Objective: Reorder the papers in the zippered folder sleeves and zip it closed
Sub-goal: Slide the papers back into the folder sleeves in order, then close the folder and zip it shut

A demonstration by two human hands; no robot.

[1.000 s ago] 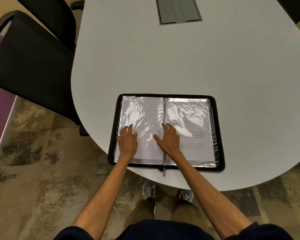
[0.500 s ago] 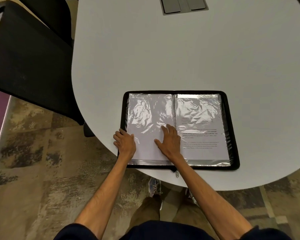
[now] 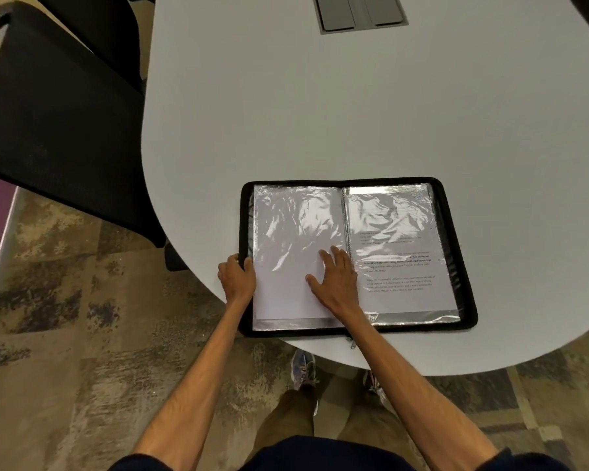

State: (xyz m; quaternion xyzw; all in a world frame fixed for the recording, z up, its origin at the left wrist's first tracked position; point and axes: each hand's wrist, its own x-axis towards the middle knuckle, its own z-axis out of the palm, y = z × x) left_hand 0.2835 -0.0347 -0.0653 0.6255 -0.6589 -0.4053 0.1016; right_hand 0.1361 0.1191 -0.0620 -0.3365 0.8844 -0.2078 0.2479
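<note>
A black zippered folder lies open at the near edge of the grey table. Its left clear sleeve holds a blank white sheet. The right sleeve shows a page of printed text. My left hand grips the folder's left edge, fingers curled over the black rim. My right hand rests flat on the left sleeve beside the spine, fingers spread. The zipper pull hangs off the front edge near my right wrist.
A black mesh chair stands left of the table. A grey cable hatch is set in the table at the far side. Patterned carpet and my shoes show below the table edge.
My left hand slid left off the sleeve and now grips the folder's left rim. The right hand stays flat near the spine. The view shifted, so the folder sits further right.
</note>
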